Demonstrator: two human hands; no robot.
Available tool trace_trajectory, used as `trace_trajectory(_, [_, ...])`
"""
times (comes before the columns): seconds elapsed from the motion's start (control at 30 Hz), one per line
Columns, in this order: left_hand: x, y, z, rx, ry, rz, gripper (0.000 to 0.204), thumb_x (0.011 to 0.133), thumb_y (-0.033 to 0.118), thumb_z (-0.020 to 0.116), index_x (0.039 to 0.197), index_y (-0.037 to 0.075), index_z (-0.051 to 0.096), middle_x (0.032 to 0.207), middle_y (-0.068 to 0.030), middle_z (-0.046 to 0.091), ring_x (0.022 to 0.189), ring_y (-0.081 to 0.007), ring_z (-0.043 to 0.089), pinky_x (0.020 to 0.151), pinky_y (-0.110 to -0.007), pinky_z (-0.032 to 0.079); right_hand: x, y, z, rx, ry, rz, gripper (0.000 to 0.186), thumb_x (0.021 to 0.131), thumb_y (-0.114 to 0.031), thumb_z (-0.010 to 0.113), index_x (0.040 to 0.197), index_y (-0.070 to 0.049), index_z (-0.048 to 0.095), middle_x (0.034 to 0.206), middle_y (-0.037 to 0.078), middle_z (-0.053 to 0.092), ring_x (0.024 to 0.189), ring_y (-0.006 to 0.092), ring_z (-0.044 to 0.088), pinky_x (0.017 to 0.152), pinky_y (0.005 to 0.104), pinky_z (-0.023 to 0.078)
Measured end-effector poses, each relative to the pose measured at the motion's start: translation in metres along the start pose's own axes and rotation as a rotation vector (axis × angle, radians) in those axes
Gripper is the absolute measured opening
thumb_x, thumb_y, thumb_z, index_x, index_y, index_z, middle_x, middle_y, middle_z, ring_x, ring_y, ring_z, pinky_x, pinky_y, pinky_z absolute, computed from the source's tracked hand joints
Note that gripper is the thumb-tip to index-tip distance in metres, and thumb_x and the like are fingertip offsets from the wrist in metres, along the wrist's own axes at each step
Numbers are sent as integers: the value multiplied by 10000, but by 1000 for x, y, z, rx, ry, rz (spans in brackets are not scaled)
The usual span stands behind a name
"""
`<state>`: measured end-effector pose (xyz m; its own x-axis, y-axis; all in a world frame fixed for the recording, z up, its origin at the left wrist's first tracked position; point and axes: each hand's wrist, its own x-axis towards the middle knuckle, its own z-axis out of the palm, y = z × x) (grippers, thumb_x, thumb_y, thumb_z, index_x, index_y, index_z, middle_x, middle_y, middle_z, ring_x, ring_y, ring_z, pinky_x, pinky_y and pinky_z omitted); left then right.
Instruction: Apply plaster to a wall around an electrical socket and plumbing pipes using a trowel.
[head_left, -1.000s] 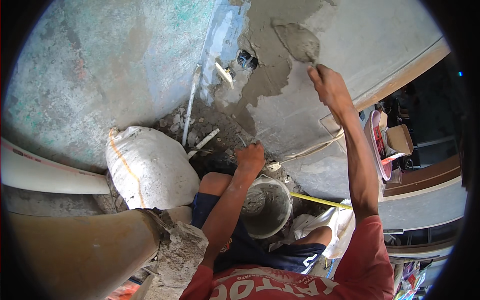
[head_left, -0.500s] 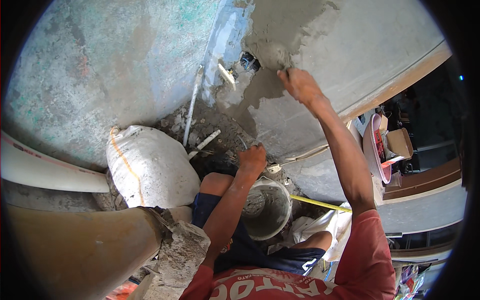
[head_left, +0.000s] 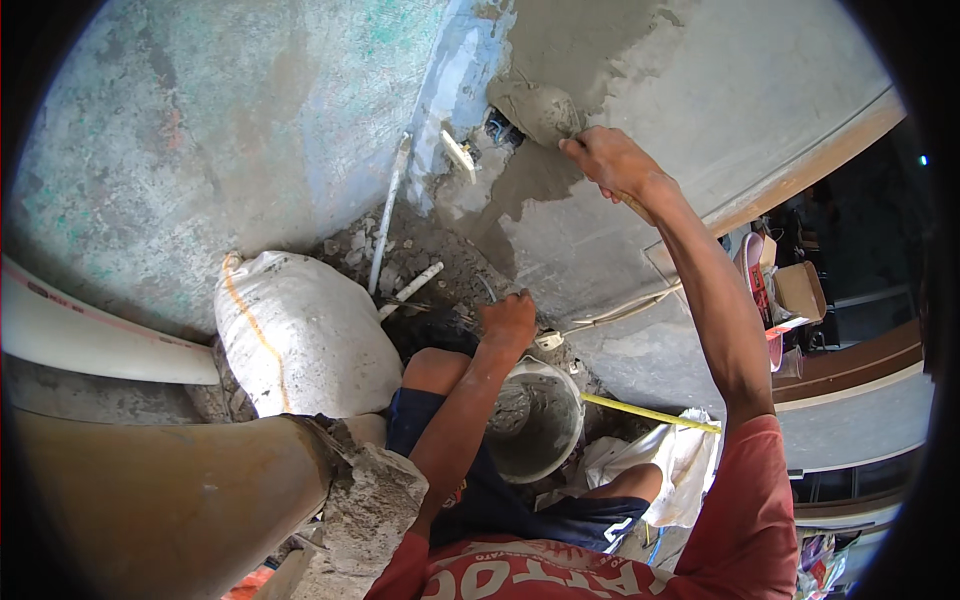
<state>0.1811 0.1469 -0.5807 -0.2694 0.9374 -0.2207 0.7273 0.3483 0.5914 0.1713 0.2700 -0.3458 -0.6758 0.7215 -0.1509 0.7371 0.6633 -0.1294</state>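
Note:
My right hand (head_left: 615,162) is closed round the handle of a trowel (head_left: 540,112), whose mortar-smeared blade lies at the wall beside a dark hole with blue wires (head_left: 502,128). Wet grey mortar (head_left: 570,45) covers the wall above and around the hole. A white electrical fitting (head_left: 459,156) sticks out just left of it. Lower down, my left hand (head_left: 508,322) is closed near the foot of the wall; a thin grey strip shows above its knuckles, and what the fingers hold is hidden. Below that hand stands a bucket (head_left: 568,440) with mortar inside.
A full white sack (head_left: 305,335) leans at the left, near a white pipe (head_left: 388,215) and a short pipe piece (head_left: 412,290). A large tan cylinder (head_left: 170,500) crosses the lower left. A yellow strip (head_left: 650,412) and a cable (head_left: 620,312) lie to the right.
My right hand has moved slightly right, and the trowel's blade has turned so that its mortar-covered face shows beside the hole. My left hand stays in nearly the same place.

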Motion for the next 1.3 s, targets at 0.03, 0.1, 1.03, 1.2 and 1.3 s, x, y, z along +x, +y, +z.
trace_trajectory(0.03, [0, 1, 0, 0, 3, -2, 436, 745, 231, 639, 1124, 64, 502, 1050, -86, 607, 957, -267, 605, 844, -524, 395, 4, 1, 2, -19, -2, -5, 455, 907, -313, 417, 720, 84, 539, 511, 145, 528, 405, 243, 531, 434, 370, 441])
trace_trajectory(0.1, [1, 2, 0, 23, 13, 17, 437, 743, 233, 641, 1121, 59, 504, 1048, -89, 607, 943, -271, 610, 835, -521, 402, 14, 3, -1, -38, -3, -10, 464, 907, -316, 419, 707, 84, 541, 504, 142, 524, 397, 237, 527, 426, 368, 439])
trace_trajectory(1.03, [0, 0, -7, -2, -19, -15, 389, 763, 203, 594, 1120, 77, 504, 1041, -89, 610, 950, -274, 607, 828, -534, 396, -10, -21, -12, -155, 558, -53, 423, 904, -320, 380, 789, 27, 592, 792, 269, 599, 800, 437, 572, 736, 485, 446])
trace_trajectory(1.2, [2, 3, 0, -32, -32, 10, 399, 762, 206, 598, 1126, 76, 500, 1053, -88, 605, 950, -271, 607, 829, -527, 398, 6, -4, 30, -154, 353, -75, 408, 902, -315, 393, 803, 27, 591, 811, 270, 598, 814, 435, 570, 747, 490, 442])
trace_trajectory(1.3, [2, 2, 4, 5, 3, 26, 377, 773, 201, 580, 1122, 77, 507, 1049, -87, 608, 945, -262, 609, 822, -516, 407, 24, -2, 29, -133, 205, -48, 418, 900, -323, 392, 809, 33, 589, 822, 273, 596, 828, 435, 566, 752, 490, 440])
